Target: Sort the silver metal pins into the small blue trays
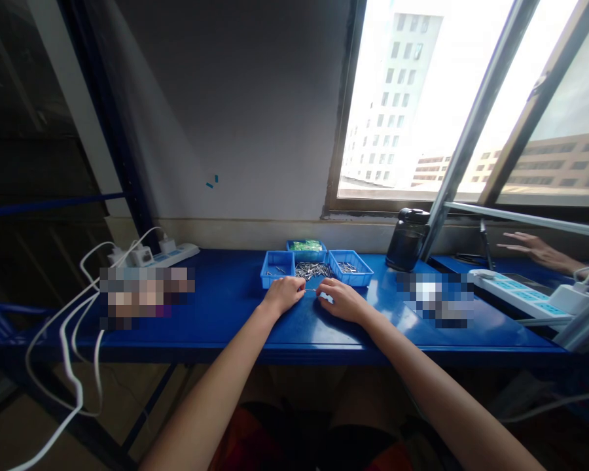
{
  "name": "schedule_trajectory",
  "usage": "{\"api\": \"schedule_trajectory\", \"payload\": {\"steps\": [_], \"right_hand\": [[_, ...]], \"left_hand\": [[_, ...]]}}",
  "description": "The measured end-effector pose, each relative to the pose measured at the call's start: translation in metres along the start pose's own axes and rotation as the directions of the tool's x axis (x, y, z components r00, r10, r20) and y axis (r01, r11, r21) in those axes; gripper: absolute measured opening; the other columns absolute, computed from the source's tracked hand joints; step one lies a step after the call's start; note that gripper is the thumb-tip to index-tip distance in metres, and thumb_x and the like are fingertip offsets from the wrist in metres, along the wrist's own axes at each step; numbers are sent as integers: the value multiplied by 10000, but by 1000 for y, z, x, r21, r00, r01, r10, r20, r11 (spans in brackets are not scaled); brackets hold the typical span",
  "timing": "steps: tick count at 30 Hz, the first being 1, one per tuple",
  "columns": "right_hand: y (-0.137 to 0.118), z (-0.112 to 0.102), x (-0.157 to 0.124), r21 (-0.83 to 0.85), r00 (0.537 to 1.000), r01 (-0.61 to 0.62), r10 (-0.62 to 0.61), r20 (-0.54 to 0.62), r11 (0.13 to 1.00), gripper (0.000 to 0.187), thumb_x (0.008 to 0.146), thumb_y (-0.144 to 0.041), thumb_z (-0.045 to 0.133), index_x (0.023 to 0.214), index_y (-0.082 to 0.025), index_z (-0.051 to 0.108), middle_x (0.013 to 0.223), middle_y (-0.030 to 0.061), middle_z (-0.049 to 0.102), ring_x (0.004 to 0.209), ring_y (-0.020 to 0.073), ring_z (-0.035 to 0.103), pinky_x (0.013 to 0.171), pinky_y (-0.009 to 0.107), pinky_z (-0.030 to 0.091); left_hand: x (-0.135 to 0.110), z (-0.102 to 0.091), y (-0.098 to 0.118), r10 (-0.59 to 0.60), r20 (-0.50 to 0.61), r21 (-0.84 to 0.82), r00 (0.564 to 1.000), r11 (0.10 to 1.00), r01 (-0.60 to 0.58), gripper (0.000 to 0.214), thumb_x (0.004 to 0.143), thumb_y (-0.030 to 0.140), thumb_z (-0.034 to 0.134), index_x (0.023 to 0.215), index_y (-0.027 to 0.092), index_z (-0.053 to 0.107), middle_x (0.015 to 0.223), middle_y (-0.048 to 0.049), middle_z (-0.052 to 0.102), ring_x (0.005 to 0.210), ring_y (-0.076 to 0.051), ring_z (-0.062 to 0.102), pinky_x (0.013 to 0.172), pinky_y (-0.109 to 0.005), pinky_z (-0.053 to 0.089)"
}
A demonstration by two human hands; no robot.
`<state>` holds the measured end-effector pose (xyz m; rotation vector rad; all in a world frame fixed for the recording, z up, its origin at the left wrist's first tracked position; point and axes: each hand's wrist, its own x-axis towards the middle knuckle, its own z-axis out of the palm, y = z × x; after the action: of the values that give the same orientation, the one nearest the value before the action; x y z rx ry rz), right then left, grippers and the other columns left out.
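My left hand [285, 292] and my right hand [340, 297] rest on the blue table [226, 307], fingers curled toward each other. Between their fingertips runs a thin metal pin [311, 289], pinched at both ends. Just behind the hands lies a loose pile of small metal pins [311, 269]. A blue tray [277, 269] with a few pins stands left of the pile, and another blue tray [351, 267] stands right of it. A third tray holding green parts [305, 246] stands at the back.
A white power strip [169, 254] with chargers and trailing white cables [73, 327] lies at the left. A dark jar [406, 239] stands right of the trays. Another person's hand [533, 248] reaches over a second power strip [517, 289] at the far right. A window fills the upper right.
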<state>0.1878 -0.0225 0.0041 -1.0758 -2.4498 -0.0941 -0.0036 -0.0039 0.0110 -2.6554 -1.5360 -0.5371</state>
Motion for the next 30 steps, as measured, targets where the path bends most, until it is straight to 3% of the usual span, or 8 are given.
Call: {"api": "schedule_trajectory", "payload": {"steps": [7, 11, 13, 16, 20, 24, 28, 30], "right_hand": [[0, 0, 1, -7, 1000, -15, 15, -13, 1000, 161, 787, -203, 447, 860, -189, 590, 862, 50, 570, 810, 152, 524, 707, 252, 419], [5, -2, 2, 1, 986, -92, 91, -139, 996, 183, 809, -211, 415, 878, -191, 583, 875, 48, 571, 771, 141, 534, 685, 244, 416], [9, -4, 3, 0, 948, -202, 196, -251, 979, 198, 814, -233, 408, 903, -185, 578, 907, 57, 569, 743, 140, 541, 680, 251, 418], [19, -4, 2, 17, 837, -422, 397, -378, 906, 257, 815, -272, 399, 990, -172, 557, 1010, 86, 555, 740, 156, 557, 697, 280, 425], [31, 1, -1, 38, 764, -570, 546, -345, 821, 419, 784, -307, 436, 1171, -150, 468, 1118, 135, 520, 912, 226, 547, 766, 330, 427], [31, 6, -1, 11, 827, -508, 491, -273, 861, 457, 776, -305, 447, 1213, -170, 445, 1187, 124, 487, 1003, 247, 515, 808, 338, 419], [21, 7, 1, 16, 926, -335, 332, -183, 942, 352, 807, -273, 413, 1144, -231, 505, 1196, 61, 488, 773, 148, 582, 744, 283, 445], [16, 8, 2, -13, 954, -278, 275, -116, 960, 319, 822, -274, 396, 1103, -228, 540, 1169, 56, 510, 782, 142, 581, 751, 274, 445]], "left_hand": [[-2, -3, 3, -58, -16, 0, 998, 998, 58, 240, 819, 363, 422, 985, 232, 537, 818, -41, 647, 782, -201, 602, 665, -266, 425], [-3, -5, 5, -62, -4, -3, 998, 998, 62, 274, 836, 389, 385, 1000, 227, 532, 844, -47, 646, 792, -206, 604, 695, -283, 432], [-4, -7, 7, -64, 11, 3, 998, 998, 64, 263, 838, 377, 381, 985, 224, 538, 862, -48, 646, 804, -204, 601, 711, -285, 433], [-4, -8, 8, -82, 37, 17, 996, 996, 82, 252, 835, 361, 385, 962, 219, 550, 873, -49, 645, 811, -198, 596, 714, -279, 435], [-5, -9, 9, -103, 60, 34, 993, 994, 101, 263, 837, 362, 375, 945, 211, 561, 862, -57, 642, 805, -196, 595, 694, -267, 436], [-4, -7, 7, -87, 63, 39, 994, 996, 85, 270, 843, 369, 357, 943, 214, 555, 870, -61, 640, 802, -200, 595, 690, -279, 434], [-2, -1, 4, -111, 79, 67, 991, 992, 106, 258, 830, 367, 375, 926, 217, 560, 881, -63, 640, 817, -209, 595, 692, -284, 432], [-2, 1, 2, -111, 88, 76, 990, 992, 105, 254, 827, 365, 378, 923, 222, 565, 887, -61, 640, 819, -208, 597, 693, -281, 432]]}}
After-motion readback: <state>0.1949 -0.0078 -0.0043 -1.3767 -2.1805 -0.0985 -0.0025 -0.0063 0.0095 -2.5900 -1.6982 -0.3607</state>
